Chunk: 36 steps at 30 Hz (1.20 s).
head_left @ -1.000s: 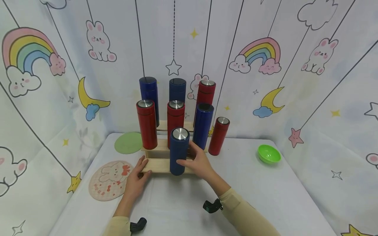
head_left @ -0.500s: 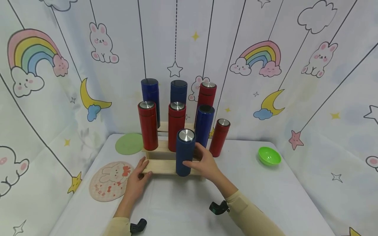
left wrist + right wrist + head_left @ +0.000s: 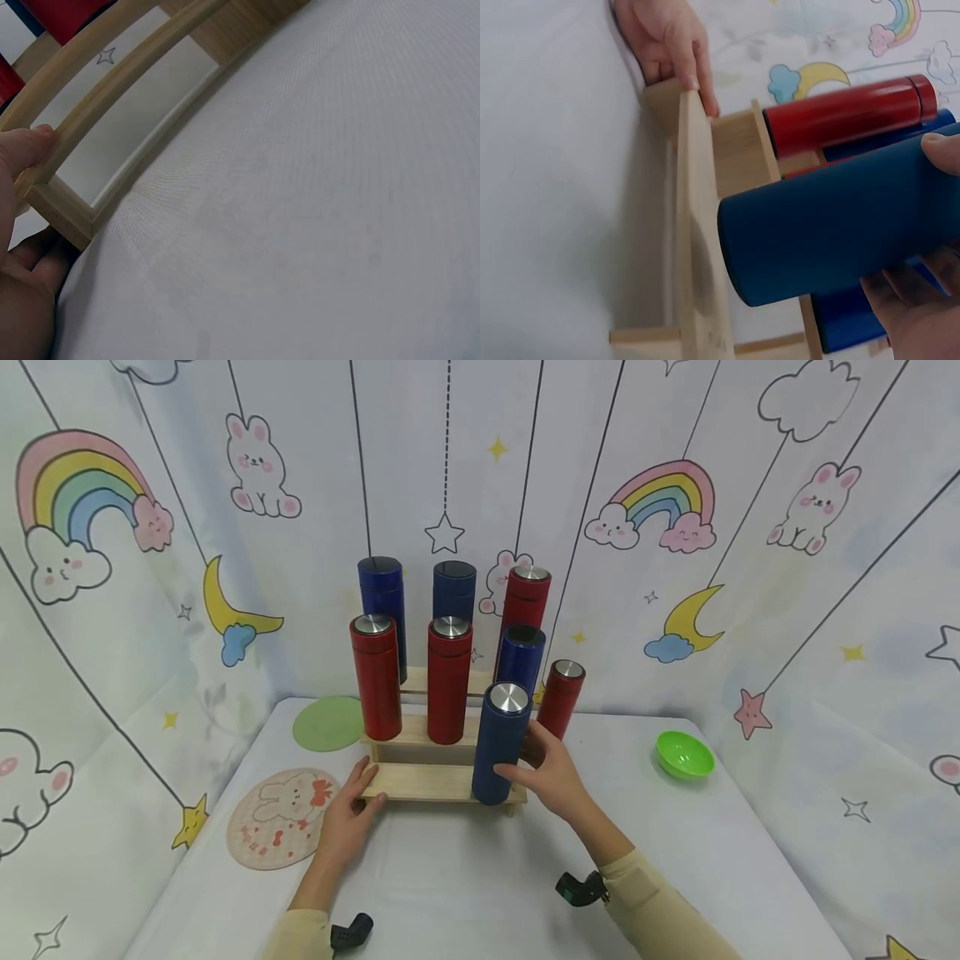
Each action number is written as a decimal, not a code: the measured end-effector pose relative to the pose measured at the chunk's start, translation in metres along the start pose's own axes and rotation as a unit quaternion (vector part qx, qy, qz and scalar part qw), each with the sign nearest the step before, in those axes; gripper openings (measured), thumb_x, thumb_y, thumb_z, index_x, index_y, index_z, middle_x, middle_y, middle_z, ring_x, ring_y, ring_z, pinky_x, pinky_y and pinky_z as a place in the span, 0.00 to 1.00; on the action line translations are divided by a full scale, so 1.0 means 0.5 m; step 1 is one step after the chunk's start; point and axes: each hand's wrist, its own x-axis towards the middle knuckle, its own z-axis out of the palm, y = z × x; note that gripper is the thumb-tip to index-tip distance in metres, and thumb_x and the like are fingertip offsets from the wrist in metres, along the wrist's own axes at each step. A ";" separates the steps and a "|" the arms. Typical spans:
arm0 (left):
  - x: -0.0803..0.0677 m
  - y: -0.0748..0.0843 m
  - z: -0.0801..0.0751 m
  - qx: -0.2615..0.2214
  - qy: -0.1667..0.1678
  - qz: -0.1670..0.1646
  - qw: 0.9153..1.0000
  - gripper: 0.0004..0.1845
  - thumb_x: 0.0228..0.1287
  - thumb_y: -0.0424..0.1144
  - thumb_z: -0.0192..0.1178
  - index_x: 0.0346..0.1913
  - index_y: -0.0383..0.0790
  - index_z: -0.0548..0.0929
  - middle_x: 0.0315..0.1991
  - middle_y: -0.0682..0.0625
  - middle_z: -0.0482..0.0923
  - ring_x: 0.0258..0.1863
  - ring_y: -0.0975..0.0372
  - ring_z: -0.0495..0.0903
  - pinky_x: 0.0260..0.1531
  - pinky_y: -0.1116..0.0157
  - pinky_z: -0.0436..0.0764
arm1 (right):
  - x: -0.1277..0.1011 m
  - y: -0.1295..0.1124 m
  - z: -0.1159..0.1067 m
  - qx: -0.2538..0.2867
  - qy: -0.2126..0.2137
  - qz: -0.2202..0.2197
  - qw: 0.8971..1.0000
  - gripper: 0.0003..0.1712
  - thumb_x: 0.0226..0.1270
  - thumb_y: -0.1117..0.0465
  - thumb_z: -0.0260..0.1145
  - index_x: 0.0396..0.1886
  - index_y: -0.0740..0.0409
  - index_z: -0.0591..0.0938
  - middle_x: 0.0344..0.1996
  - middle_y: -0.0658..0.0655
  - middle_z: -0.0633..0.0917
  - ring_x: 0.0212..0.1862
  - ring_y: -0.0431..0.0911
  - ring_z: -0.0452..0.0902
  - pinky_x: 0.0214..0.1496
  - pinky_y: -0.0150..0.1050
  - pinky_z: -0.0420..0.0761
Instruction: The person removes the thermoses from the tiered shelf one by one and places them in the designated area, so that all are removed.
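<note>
My right hand (image 3: 551,772) grips a dark blue thermos (image 3: 501,747) with a silver lid, fingers round its right side and thumb across the front. The thermos is slightly tilted over the right end of the lowest step of a tiered wooden rack (image 3: 420,782). In the right wrist view, the base of the thermos (image 3: 802,225) looks just above that step. My left hand (image 3: 347,817) holds the left end of the step, its thumb (image 3: 30,146) on the front edge and fingers round the side. The middle step bears two red thermoses (image 3: 377,681) (image 3: 448,685) and a blue thermos (image 3: 522,652).
On the top step stand two blue thermoses (image 3: 382,602) (image 3: 453,589) and a red thermos (image 3: 527,597). Another red thermos (image 3: 562,693) is right of the rack. A green bowl (image 3: 684,755) stands farther right; a green mat (image 3: 327,724) and a bunny mat (image 3: 281,818) lie left.
My right hand has carried the dark blue thermos rightward along the lowest step, from right of its middle to its right end. The left hand keeps its hold on the rack.
</note>
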 end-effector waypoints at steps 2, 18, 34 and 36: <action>0.000 -0.002 -0.001 -0.002 0.001 0.000 1.000 0.31 0.77 0.28 0.66 0.78 0.27 0.72 0.85 0.36 0.56 0.83 0.41 0.55 0.65 0.83 0.62 | -0.001 0.002 -0.009 -0.007 0.006 0.000 1.000 0.42 0.66 0.61 0.82 0.78 0.51 0.75 0.67 0.57 0.85 0.66 0.56 0.83 0.69 0.55 0.81; -0.006 0.000 -0.003 0.010 0.002 -0.007 1.000 0.31 0.76 0.27 0.67 0.77 0.27 0.73 0.85 0.36 0.57 0.82 0.42 0.57 0.64 0.85 0.63 | -0.018 0.010 -0.097 -0.012 0.038 0.005 0.999 0.45 0.67 0.65 0.80 0.82 0.54 0.71 0.71 0.58 0.81 0.69 0.58 0.80 0.70 0.46 0.80; 0.007 0.004 -0.003 0.004 -0.010 -0.024 1.000 0.31 0.78 0.31 0.67 0.79 0.31 0.72 0.86 0.41 0.55 0.84 0.46 0.54 0.65 0.84 0.61 | -0.023 0.044 -0.202 -0.039 0.077 0.029 0.996 0.45 0.71 0.62 0.79 0.83 0.56 0.68 0.74 0.62 0.78 0.72 0.62 0.76 0.69 0.42 0.79; 0.004 0.002 -0.003 0.001 -0.008 -0.023 1.000 0.31 0.78 0.31 0.67 0.79 0.31 0.72 0.86 0.41 0.55 0.84 0.46 0.54 0.66 0.83 0.61 | -0.022 0.049 -0.212 -0.043 0.081 0.032 0.995 0.45 0.71 0.62 0.79 0.84 0.56 0.68 0.74 0.62 0.78 0.72 0.63 0.76 0.69 0.41 0.79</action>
